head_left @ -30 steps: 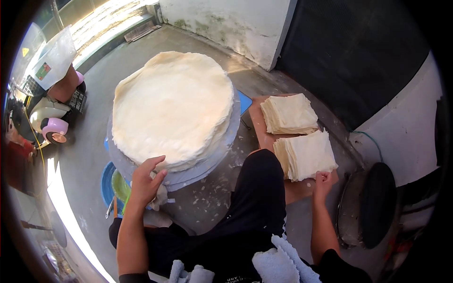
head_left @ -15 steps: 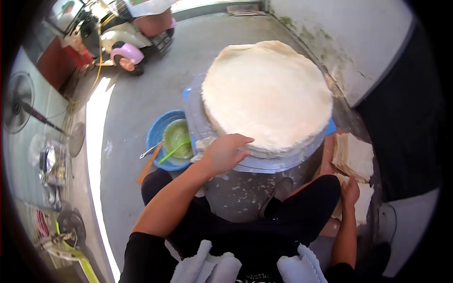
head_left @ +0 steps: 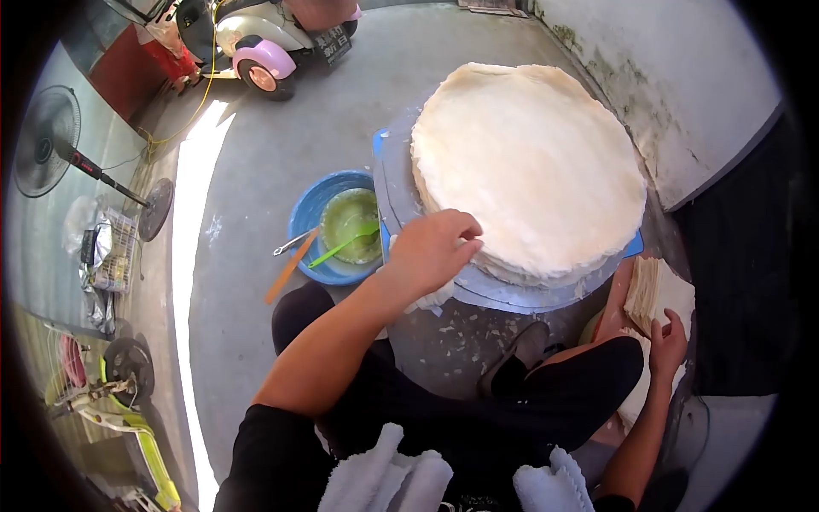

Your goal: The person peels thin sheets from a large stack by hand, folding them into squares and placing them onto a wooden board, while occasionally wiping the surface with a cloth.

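A person's left hand [head_left: 429,252], loosely curled, is at the near left rim of a round stack of dough sheets [head_left: 531,171] lying beyond the hands; whether it grips one cannot be told. The empty right hand [head_left: 668,343], fingers parted, is at square-cut sheets [head_left: 655,292] on the right.

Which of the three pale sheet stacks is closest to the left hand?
The large round stack on the grey disc, with the left hand at its edge. The far small stack and near small stack sit over by the right hand.
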`<state>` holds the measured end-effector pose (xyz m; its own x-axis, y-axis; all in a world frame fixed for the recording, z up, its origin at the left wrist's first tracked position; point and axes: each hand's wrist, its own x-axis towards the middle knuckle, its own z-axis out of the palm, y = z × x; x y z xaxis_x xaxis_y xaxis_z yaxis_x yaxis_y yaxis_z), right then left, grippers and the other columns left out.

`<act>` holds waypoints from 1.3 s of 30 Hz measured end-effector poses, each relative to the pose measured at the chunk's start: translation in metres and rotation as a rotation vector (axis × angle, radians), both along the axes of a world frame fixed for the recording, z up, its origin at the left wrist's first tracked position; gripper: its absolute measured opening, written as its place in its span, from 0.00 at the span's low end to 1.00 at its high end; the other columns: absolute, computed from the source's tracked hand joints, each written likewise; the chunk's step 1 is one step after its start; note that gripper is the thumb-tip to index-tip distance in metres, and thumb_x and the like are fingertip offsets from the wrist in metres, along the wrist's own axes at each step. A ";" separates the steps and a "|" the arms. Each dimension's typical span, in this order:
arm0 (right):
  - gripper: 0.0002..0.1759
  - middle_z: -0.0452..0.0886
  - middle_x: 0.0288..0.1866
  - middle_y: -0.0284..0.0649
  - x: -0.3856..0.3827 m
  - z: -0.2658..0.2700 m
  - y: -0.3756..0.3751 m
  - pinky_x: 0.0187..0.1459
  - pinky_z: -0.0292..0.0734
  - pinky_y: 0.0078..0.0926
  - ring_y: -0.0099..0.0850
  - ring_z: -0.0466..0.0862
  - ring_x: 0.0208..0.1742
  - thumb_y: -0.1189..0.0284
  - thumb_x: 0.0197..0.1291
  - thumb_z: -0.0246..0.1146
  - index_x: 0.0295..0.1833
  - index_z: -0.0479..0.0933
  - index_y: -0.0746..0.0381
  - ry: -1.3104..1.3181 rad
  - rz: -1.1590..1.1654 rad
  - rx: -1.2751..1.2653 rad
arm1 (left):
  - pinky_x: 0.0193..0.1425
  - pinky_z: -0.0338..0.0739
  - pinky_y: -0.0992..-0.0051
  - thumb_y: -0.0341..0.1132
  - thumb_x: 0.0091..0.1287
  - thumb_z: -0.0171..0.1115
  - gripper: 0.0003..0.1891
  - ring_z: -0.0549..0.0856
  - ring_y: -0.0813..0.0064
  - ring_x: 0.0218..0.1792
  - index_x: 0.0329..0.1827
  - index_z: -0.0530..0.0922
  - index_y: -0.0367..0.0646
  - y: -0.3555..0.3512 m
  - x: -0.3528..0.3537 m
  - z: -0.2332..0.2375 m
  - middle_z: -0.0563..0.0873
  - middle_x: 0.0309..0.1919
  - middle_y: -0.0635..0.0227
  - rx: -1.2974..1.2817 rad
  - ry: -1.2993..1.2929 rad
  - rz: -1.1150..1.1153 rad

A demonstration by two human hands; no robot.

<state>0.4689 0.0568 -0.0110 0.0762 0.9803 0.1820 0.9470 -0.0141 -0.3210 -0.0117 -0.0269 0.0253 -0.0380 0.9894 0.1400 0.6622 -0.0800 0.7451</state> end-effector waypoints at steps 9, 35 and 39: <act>0.13 0.80 0.30 0.40 -0.174 0.064 -0.044 0.32 0.75 0.26 0.28 0.80 0.29 0.80 0.57 0.68 0.50 0.83 0.65 0.462 0.648 0.072 | 0.50 0.81 0.57 0.36 0.57 0.72 0.16 0.85 0.53 0.46 0.46 0.79 0.43 -0.024 -0.018 -0.057 0.81 0.47 0.60 -0.223 0.560 0.106; 0.08 0.82 0.38 0.29 -0.290 0.024 -0.068 0.42 0.72 0.18 0.16 0.77 0.41 0.69 0.67 0.65 0.45 0.81 0.63 1.003 0.936 -0.961 | 0.50 0.77 0.81 0.23 0.69 0.57 0.15 0.84 0.79 0.42 0.58 0.72 0.40 -0.082 -0.006 0.009 0.83 0.41 0.69 -0.151 -1.094 0.111; 0.08 0.78 0.35 0.25 -0.283 0.036 -0.076 0.38 0.69 0.17 0.14 0.74 0.37 0.69 0.71 0.61 0.43 0.79 0.62 1.156 0.857 -0.859 | 0.52 0.77 0.78 0.25 0.69 0.61 0.18 0.82 0.80 0.47 0.62 0.74 0.39 -0.096 0.002 0.005 0.84 0.46 0.71 -0.252 -1.085 0.107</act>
<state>0.1857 -0.0189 0.0249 -0.7951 0.5852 -0.1591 0.0613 -0.1833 -0.9811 -0.0101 -0.1233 0.0300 -0.1048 0.9692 -0.2229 -0.3544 0.1731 0.9189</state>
